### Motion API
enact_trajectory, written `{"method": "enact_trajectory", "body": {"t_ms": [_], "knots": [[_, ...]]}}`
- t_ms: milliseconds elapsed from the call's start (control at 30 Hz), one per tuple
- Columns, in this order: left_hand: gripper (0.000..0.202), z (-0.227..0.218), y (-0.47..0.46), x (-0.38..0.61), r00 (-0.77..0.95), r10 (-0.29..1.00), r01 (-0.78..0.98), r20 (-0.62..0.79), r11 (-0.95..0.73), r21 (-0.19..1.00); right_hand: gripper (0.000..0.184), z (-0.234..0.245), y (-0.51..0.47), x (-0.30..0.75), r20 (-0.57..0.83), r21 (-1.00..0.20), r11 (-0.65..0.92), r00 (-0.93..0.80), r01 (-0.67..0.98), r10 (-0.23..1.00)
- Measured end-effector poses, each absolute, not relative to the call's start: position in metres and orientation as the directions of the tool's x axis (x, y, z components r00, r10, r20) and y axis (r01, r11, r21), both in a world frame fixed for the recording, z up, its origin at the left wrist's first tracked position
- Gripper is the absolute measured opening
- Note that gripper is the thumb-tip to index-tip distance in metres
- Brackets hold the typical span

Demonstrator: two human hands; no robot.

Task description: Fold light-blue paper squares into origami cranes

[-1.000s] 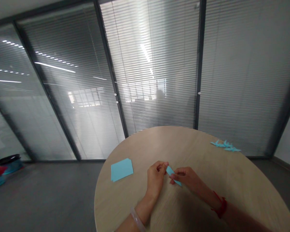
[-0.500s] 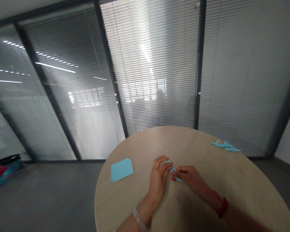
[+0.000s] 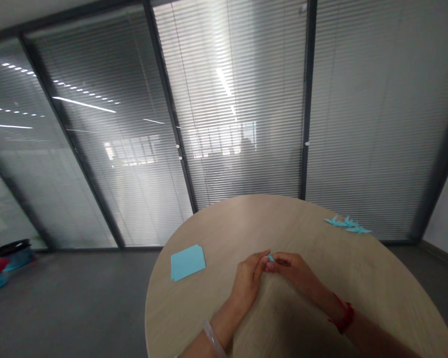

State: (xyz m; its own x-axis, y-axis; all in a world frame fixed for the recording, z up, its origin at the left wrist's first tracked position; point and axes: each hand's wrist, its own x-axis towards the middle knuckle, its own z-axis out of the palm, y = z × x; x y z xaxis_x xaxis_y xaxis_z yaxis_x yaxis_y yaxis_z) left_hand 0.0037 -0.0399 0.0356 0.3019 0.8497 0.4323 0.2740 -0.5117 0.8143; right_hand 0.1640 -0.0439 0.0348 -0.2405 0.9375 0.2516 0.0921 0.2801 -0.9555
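Over the near part of the round table (image 3: 194, 313), we wear a pale bangle (image 3: 213, 339) on one wrist and a red band (image 3: 344, 318) on the other. Just beyond, our left hand (image 3: 246, 278) and right hand (image 3: 294, 268) meet, fingertips pinched together on a small blue paper (image 3: 271, 257), mostly hidden between them. Apart to the left lie stacked blue sheets (image 3: 188, 262); farther off, right, folded blue figures (image 3: 347, 223) sit near the edge; behind, we see slatted blinds (image 3: 239, 171).
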Motion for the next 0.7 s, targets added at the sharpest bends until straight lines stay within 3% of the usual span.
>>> {"method": "enact_trajectory", "body": {"t_ms": [333,500,700], "knots": [[0.031,0.039,-0.036,0.005,0.314,0.863,0.267,0.396,-0.480,0.835,0.027,0.030,-0.040,0.167,0.323,-0.907,0.381,-0.283,0.181,0.903],[0.029,0.041,-0.038,0.004,0.319,0.849,0.261,0.422,-0.506,0.822,0.024,0.036,-0.047,0.165,0.315,-0.864,0.383,-0.242,0.326,0.918],[0.031,0.043,-0.041,0.003,0.323,0.854,0.288,0.408,-0.500,0.817,0.025,0.042,-0.052,0.168,0.446,-0.773,0.443,-0.107,0.454,0.889]]}}
